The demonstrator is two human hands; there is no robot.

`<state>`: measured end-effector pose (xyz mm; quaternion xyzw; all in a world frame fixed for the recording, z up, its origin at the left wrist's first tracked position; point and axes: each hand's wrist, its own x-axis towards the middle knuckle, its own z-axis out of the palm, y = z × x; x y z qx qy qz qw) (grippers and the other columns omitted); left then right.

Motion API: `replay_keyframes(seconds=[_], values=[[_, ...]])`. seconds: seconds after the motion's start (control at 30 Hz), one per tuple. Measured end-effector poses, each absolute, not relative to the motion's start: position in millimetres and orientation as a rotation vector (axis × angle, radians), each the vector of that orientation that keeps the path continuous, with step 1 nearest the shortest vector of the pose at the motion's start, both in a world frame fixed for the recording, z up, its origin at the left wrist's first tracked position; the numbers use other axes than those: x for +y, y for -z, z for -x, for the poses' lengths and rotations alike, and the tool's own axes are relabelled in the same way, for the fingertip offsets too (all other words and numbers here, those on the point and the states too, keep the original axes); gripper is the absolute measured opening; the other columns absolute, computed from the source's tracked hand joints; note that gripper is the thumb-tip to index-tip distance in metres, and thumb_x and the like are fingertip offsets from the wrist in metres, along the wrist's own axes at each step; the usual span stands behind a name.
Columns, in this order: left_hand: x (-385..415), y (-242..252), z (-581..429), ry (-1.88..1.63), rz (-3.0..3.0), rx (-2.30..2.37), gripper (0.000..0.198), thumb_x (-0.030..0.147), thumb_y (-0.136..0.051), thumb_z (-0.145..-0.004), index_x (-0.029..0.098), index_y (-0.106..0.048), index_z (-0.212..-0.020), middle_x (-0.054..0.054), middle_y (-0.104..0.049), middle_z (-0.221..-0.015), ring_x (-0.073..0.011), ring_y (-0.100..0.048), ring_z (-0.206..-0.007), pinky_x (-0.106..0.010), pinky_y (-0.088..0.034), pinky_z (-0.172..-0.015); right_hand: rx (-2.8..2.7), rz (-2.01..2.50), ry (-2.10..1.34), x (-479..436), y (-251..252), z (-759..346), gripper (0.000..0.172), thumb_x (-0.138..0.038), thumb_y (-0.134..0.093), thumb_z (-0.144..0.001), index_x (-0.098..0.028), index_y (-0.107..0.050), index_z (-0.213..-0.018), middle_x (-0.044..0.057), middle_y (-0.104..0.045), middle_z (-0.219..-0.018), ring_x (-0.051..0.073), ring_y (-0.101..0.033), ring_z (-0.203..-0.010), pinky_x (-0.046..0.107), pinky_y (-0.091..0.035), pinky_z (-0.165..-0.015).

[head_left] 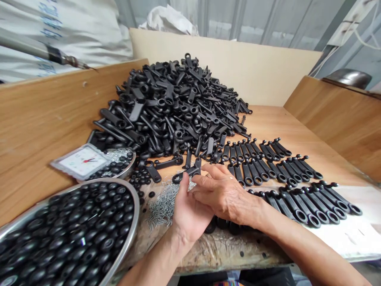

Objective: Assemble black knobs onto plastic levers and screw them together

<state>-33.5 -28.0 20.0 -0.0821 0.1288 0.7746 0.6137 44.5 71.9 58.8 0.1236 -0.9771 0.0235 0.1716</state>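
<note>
Palm up, my left hand (190, 216) is held over the near edge of the table, its thumb stretched up and its palm partly showing. My right hand (229, 194) lies across it, fingers bent and closed over the left palm and fingers. Anything between the two hands is hidden. Just behind the left thumb tip is a black plastic crank arm (186, 173) with a ring end. A heap of small metal pins (162, 204) spreads left of the hands. Rows of black crank arms with ball-tipped knobs (300, 206) lie to the right.
A large pile of black crank arms (178, 107) rises at the back. At left are a metal bowl of black knobs (135, 210), a smaller bowl of parts (131, 165) and a square clock (81, 161). A powered screwdriver (56, 53) hangs upper left. Wooden boards (229, 67) border the table.
</note>
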Motion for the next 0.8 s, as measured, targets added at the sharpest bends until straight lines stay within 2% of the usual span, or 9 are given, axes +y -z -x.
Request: replay_keyframes(seconds=[0.17, 0.33, 0.43, 0.5, 0.57, 0.8], values=[[-29, -16, 35, -1.737, 0.152, 0.289, 0.055, 0.053, -0.026, -0.090, 0.008, -0.049, -0.111, -0.014, -0.057, -0.106, -0.0230, -0.057, -0.097, -0.036, -0.043, -0.089, -2.779, -0.407, -0.051, 74, -54, -44, 0.017, -0.019, -0.048, -0.089, -0.017, -0.059, -0.076, 0.005, -0.055, -0.101, 0.022, -0.041, -0.096, 0.041, -0.031, -0.086], [-30, -20, 35, -1.785, 0.064, 0.256, 0.051, 0.049, -0.029, -0.091, 0.008, -0.049, -0.112, -0.013, -0.059, -0.098, -0.0199, -0.059, -0.087, -0.032, -0.049, -0.079, -2.709, -0.349, -0.167, 89, -60, -46, 0.015, -0.019, -0.049, -0.086, -0.017, -0.060, -0.076, 0.004, -0.056, -0.098, 0.022, -0.042, -0.095, 0.037, -0.033, -0.081], [-30, -26, 40, -1.853, 0.022, 0.254, 0.056, 0.052, -0.034, -0.089, 0.007, -0.042, -0.122, -0.018, -0.053, -0.114, -0.0253, -0.054, -0.104, -0.040, -0.045, -0.090, -2.665, -0.217, -0.222, 105, -66, -48, 0.017, -0.017, -0.047, -0.086, -0.016, -0.062, -0.080, 0.005, -0.057, -0.100, 0.021, -0.043, -0.095, 0.036, -0.034, -0.082], [-31, -29, 46, -1.919, 0.001, 0.288, 0.066, 0.056, -0.036, -0.087, 0.006, -0.034, -0.130, -0.022, -0.043, -0.127, -0.0316, -0.044, -0.117, -0.047, -0.040, -0.096, -2.692, -0.163, -0.241, 115, -68, -47, 0.018, -0.015, -0.048, -0.086, -0.016, -0.064, -0.079, 0.006, -0.059, -0.096, 0.020, -0.045, -0.092, 0.034, -0.035, -0.081], [-32, -31, 51, -1.979, -0.008, 0.322, 0.072, 0.057, -0.035, -0.086, 0.004, -0.027, -0.134, -0.024, -0.038, -0.131, -0.0347, -0.038, -0.121, -0.050, -0.039, -0.097, -2.759, -0.164, -0.265, 121, -66, -45, 0.017, -0.012, -0.051, -0.084, -0.016, -0.064, -0.074, 0.005, -0.059, -0.087, 0.019, -0.047, -0.087, 0.033, -0.035, -0.079], [-36, -32, 59, -2.035, 0.006, 0.413, 0.070, 0.055, -0.034, -0.087, 0.004, -0.030, -0.134, -0.024, -0.041, -0.130, -0.0332, -0.041, -0.119, -0.048, -0.044, -0.093, -2.982, -0.192, -0.275, 128, -55, -49, 0.019, -0.008, -0.056, -0.077, -0.017, -0.064, -0.063, 0.002, -0.058, -0.075, 0.017, -0.048, -0.082, 0.029, -0.033, -0.073]])
